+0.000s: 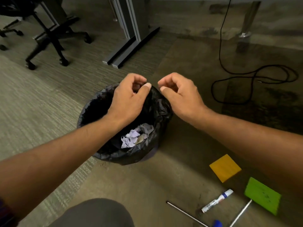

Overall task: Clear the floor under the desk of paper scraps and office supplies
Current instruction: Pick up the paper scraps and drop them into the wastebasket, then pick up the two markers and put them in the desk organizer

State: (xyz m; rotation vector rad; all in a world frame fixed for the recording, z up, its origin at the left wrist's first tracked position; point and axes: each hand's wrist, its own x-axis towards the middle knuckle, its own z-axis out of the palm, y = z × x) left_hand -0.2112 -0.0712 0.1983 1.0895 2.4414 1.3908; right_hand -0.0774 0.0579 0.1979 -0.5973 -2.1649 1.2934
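A small bin with a black bin liner (91, 110) stands on the floor at the centre, with crumpled white paper scraps (136, 136) inside. My left hand (129, 99) hovers over its far rim, thumb and curled fingers pinching the liner's edge. My right hand (178, 94) is just right of the rim, its fingers curled with nothing visible in them. At lower right the floor holds an orange sticky pad (225, 167), a green sticky pad (262, 195), a white marker (217, 200), two thin sticks (186, 213) (241, 213) and a blue cap (217, 223).
A black cable (254, 77) loops on the floor at right. Grey desk feet (131, 46) stand behind the bin, a chrome leg (245, 30) at back right. An office chair base (49, 38) is at back left. My knee (95, 213) is at the bottom.
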